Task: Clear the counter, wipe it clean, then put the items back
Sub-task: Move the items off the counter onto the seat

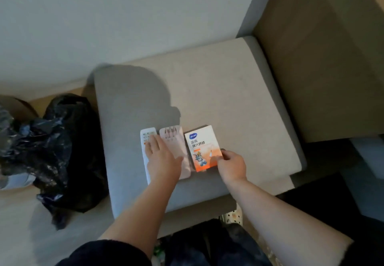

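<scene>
Grey cushion (228, 99): swab box (202, 147), corner pinched in my right grip (231, 166); pink case (174, 139) and remote (145, 139) left of box, under my flat left grip (164, 162). Wiping, return seemingly outstanding.

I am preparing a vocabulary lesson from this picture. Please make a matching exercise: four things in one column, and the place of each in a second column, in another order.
Things
1. white remote
2. pink pack
3. orange and white box
4. black plastic bag

Places
A. on the floor, left of the grey cushion
B. middle of the row, partly under the left hand
C. right end of the row, its corner pinched by the right hand
D. left end of the row, partly under the same flat hand

Pairs: 1-D, 2-B, 3-C, 4-A
</scene>
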`<control>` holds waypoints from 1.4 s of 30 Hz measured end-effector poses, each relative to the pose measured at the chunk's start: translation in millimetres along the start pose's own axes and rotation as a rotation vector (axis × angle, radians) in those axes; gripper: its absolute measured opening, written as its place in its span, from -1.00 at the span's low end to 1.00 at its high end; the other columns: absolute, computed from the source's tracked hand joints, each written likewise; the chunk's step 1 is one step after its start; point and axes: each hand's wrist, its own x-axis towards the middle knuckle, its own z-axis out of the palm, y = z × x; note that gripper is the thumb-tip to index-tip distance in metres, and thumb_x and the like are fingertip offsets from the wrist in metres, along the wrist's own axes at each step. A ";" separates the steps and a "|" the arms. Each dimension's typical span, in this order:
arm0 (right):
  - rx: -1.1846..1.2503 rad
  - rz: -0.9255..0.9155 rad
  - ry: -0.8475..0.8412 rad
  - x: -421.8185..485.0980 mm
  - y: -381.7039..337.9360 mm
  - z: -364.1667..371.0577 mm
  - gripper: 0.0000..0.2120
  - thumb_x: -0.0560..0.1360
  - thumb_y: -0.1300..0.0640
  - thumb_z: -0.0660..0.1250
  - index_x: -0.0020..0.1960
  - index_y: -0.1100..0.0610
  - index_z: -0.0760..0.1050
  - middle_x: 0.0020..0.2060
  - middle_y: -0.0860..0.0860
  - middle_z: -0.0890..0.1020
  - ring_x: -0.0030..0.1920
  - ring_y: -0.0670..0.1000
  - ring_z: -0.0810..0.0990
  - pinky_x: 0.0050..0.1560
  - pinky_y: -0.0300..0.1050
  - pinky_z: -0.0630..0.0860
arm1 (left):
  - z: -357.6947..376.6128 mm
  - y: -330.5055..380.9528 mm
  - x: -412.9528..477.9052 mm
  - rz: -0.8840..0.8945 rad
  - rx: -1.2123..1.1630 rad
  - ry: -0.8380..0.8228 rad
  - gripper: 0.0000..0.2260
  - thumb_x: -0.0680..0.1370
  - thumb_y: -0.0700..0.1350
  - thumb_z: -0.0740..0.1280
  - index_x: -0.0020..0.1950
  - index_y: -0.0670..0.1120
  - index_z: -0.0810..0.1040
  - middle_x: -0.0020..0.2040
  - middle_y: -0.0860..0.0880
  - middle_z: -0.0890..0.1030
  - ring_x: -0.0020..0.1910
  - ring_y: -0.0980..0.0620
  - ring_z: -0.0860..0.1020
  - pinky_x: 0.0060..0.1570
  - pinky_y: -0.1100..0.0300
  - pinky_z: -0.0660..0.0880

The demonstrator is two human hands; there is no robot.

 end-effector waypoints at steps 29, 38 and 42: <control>-0.864 -0.694 0.450 -166.3 -154.9 -178.9 -0.32 0.59 -0.14 0.08 0.57 0.10 -0.09 0.56 0.10 -0.17 0.55 0.09 -0.19 0.49 0.18 -0.17 | -243.2 127.2 -112.4 0.937 0.720 0.377 -0.35 0.66 0.16 0.01 0.54 0.06 -0.37 0.56 -0.10 -0.36 0.54 -0.19 -0.31 0.46 -0.27 -0.12; -0.849 -0.592 0.763 -252.9 -172.8 -298.6 -0.31 0.57 -0.15 0.09 0.57 0.10 -0.06 0.56 0.13 -0.16 0.55 0.12 -0.19 0.47 0.24 -0.18 | -310.2 221.5 -220.8 1.172 0.663 0.517 -0.36 0.63 0.24 -0.01 0.56 0.11 -0.31 0.57 -0.05 -0.32 0.54 -0.16 -0.31 0.44 -0.30 -0.12; -0.847 -0.519 0.836 -285.4 -148.1 -340.9 -0.32 0.58 -0.15 0.07 0.57 0.09 -0.10 0.56 0.11 -0.18 0.55 0.12 -0.20 0.48 0.25 -0.17 | -310.2 247.4 -264.2 1.284 0.658 0.568 -0.32 0.61 0.27 0.02 0.55 0.12 -0.32 0.57 -0.06 -0.32 0.54 -0.16 -0.32 0.44 -0.34 -0.10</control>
